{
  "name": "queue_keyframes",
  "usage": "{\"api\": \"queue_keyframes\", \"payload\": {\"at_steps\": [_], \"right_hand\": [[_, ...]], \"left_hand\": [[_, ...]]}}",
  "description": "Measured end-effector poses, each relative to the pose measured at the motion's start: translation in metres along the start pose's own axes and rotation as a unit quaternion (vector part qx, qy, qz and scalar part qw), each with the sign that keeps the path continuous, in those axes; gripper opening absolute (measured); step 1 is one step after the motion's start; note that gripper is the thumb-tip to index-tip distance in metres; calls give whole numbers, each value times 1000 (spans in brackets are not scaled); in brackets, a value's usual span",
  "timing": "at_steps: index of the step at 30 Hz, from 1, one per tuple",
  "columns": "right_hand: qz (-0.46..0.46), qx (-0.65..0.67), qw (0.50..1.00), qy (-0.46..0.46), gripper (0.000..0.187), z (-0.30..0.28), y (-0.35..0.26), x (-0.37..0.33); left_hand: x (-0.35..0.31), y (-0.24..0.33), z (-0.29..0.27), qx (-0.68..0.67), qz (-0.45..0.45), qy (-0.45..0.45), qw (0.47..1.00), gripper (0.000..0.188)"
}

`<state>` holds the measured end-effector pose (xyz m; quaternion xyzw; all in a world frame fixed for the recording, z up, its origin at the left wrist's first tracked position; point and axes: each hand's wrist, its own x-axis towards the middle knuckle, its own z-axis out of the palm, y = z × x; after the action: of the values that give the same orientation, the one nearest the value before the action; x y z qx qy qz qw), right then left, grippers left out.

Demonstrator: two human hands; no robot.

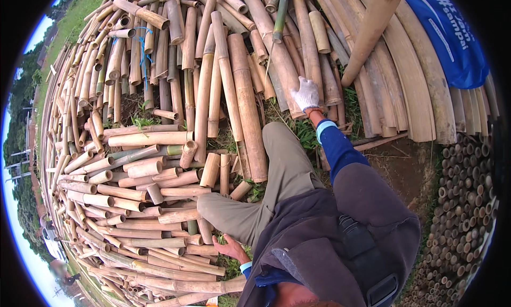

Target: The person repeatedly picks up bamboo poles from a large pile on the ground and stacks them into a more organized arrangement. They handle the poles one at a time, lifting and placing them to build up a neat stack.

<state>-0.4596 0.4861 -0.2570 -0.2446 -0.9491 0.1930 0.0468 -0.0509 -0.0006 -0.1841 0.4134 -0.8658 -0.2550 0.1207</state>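
My right hand (305, 95), in a whitish knit glove, rests on the lower end of a thick bamboo pole (274, 46). Its fingers look spread against the pole's side rather than wrapped round it. Low down by my bent knee, my bare left hand (232, 249) has its fingers apart and holds nothing. It is next to the cut ends of short bamboo pieces (202, 250). Another long bamboo pole (247, 104) lies just beyond my knees, its near end beside my leg.
Cut bamboo (143, 227) lies heaped across the left and front. Blue twine (142, 54) hangs among it. Wide bamboo strips (410, 78) and a blue plastic bag (452, 38) are at the far right. Stacked bamboo ends (458, 216) stand below them. A person (69, 277) is far left.
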Motion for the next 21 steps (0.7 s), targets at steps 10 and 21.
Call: {"api": "queue_keyframes", "payload": {"at_steps": [10, 21], "right_hand": [[99, -125, 983, 90, 78, -29, 17, 43], [189, 402, 874, -196, 99, -43, 85, 48]], "left_hand": [[36, 27, -17, -80, 18, 35, 996, 55], [24, 56, 1, -118, 20, -19, 993, 48]]}}
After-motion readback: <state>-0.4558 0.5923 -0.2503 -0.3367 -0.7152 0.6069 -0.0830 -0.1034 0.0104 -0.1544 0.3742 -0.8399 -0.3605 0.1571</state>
